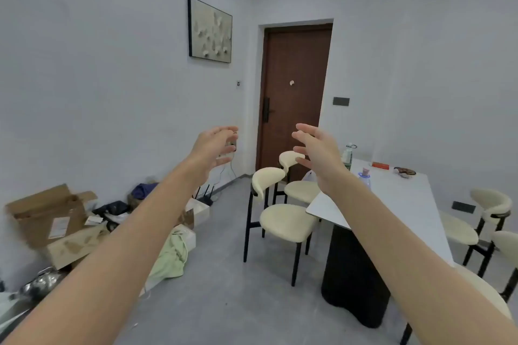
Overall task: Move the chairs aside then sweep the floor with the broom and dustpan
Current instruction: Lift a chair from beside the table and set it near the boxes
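Both my arms are stretched out in front of me at chest height. My left hand [214, 145] is open with fingers curled and apart, holding nothing. My right hand [318, 150] is open too, fingers spread, empty. Beyond and below them, a cream chair with black legs [283, 220] stands at the near left side of the white table [398, 204]. A second cream chair [298, 186] stands behind it, nearer the door. Two more cream chairs [482, 216] are on the table's right side, and another seat [482, 293] shows at its near end. No broom or dustpan is visible.
Open cardboard boxes [50, 218], a green cloth [171, 256], a router [206, 196] and other clutter line the left wall. A brown door [294, 98] is straight ahead. Bottles [348, 155] and small items sit on the table. Grey floor [224, 274] lies between clutter and chairs.
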{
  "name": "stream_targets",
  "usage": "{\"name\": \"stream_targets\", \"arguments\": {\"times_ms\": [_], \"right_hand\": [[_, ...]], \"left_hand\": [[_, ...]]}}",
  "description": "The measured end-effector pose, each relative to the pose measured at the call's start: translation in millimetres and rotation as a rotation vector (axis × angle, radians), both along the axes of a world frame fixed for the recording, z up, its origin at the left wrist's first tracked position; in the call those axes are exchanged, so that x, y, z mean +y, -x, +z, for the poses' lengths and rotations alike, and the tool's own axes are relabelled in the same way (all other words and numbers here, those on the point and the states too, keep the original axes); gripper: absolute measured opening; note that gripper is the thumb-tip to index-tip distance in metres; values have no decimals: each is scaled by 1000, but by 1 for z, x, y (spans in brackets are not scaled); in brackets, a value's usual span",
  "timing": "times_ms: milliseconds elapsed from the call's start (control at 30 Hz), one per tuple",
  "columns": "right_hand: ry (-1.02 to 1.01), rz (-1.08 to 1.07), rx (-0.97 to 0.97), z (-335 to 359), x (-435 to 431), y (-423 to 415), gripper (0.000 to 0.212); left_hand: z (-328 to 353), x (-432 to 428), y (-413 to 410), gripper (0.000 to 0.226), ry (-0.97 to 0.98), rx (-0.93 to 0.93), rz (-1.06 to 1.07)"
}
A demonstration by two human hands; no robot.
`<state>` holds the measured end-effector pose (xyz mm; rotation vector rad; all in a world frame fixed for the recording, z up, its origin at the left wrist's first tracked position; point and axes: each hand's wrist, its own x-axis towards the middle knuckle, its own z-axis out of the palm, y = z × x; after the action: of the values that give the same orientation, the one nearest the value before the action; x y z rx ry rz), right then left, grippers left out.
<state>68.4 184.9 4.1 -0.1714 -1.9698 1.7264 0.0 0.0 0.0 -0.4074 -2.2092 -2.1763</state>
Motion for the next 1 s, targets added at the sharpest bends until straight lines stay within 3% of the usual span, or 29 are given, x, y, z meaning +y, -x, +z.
{"name": "stream_targets", "arguments": {"times_ms": [233,500,1000], "right_hand": [[25,1,-37,-20,-15,111,35],[56,-66,-118,-51,-21,283,35],[58,-141,-330,-171,61,600,35]], "left_hand": [[-24,-15,107,22,43,-3,24],[-51,-9,286,22,175,18,-15],[-156,79,619,30,281,-195,-91]]}}
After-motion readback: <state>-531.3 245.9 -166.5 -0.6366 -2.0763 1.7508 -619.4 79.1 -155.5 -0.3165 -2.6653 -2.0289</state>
